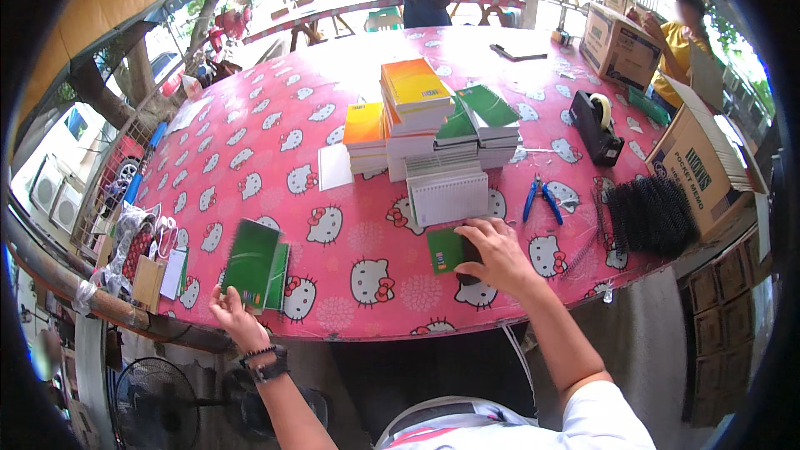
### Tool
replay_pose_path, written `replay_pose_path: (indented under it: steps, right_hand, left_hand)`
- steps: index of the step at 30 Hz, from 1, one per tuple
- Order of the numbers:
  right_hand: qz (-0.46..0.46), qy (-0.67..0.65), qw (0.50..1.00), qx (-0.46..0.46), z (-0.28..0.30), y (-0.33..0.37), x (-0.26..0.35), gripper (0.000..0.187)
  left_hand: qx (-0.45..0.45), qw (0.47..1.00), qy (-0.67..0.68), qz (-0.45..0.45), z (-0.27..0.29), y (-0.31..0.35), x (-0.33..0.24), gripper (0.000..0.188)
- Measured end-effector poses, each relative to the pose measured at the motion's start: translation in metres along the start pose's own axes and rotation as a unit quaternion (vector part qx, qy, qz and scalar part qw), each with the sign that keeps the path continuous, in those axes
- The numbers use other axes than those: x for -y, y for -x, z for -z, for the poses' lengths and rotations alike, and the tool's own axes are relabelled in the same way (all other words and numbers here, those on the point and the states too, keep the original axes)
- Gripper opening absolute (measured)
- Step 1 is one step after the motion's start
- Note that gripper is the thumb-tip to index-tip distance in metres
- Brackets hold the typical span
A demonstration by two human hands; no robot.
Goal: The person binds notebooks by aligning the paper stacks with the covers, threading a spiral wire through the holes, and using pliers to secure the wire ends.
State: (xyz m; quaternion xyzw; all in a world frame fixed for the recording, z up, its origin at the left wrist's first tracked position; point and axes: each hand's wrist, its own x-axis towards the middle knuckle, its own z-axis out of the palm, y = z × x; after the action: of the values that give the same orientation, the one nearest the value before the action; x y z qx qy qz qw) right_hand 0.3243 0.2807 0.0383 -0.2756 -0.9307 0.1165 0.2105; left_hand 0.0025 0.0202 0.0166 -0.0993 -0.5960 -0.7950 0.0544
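Head: left grip (238, 313) pinches green notebook (251, 254), near edge; right grip (495, 252) over green cover (444, 249), hold unclear.

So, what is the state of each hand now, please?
Left hand: holding a green notebook.
Right hand: at a green notepad; grip cannot be told.

Head-worn fisheye, near, facing down across pink table (275, 150).

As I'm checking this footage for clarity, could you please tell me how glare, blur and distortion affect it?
Head view: glare whitens the far end of the pink cat-patterned tablecloth; the fisheye bends its near edge and leaves dark corners; the green-covered rectangular notebook in the left hand looks slightly smeared; the blue-handled metal pliers look clearer.
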Motion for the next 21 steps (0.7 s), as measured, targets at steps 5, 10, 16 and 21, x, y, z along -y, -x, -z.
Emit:
replay_pose_path:
  steps: [5, 10, 16, 21]
  right_hand:
    - [-0.023, -0.004, 1.000, 0.019, -0.016, -0.003, -0.006, 0.049]
    - [-0.033, -0.116, 0.992, 0.031, -0.011, -0.021, -0.022, 0.029]
    - [-0.088, -0.268, 0.959, -0.010, 0.040, -0.018, -0.061, 0.021]
    - [-0.059, 0.017, 0.994, -0.093, 0.050, -0.014, -0.077, 0.018]
  left_hand:
    - [0.001, 0.876, -0.464, -0.133, 0.040, -0.026, 0.049, 0.039]
    - [-0.054, 0.786, -0.552, -0.272, 0.026, -0.013, 0.050, 0.043]
    - [0.114, 0.875, -0.384, -0.272, -0.032, 0.058, 0.008, 0.024]
    - [0.447, 0.818, -0.298, -0.207, -0.113, 0.107, 0.010, 0.032]
